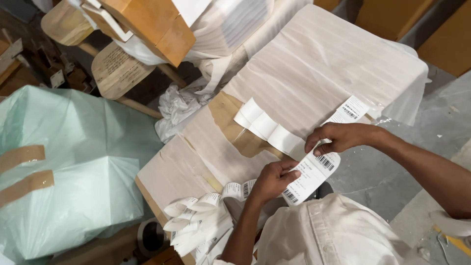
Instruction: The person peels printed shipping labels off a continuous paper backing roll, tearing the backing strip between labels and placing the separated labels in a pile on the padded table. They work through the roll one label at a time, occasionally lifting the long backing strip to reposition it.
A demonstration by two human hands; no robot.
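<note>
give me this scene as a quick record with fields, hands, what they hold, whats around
left hand: pinches the lower end of a white barcode label
right hand: pinches the same label's upper edge
label strip: blank white backing lies across the paper-wrapped package
second strip: printed labels curl off the package's near edge
brown tape: under the blank strip
to the left: pale green wrapped bundle with tape strips
top left: wooden pieces

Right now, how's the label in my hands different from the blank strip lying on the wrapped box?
The label carries printed barcodes and is pinched by the left hand and right hand. The blank strip shows plain white and lies loose, untouched, on the wrapped box. Both are white paper.
</note>
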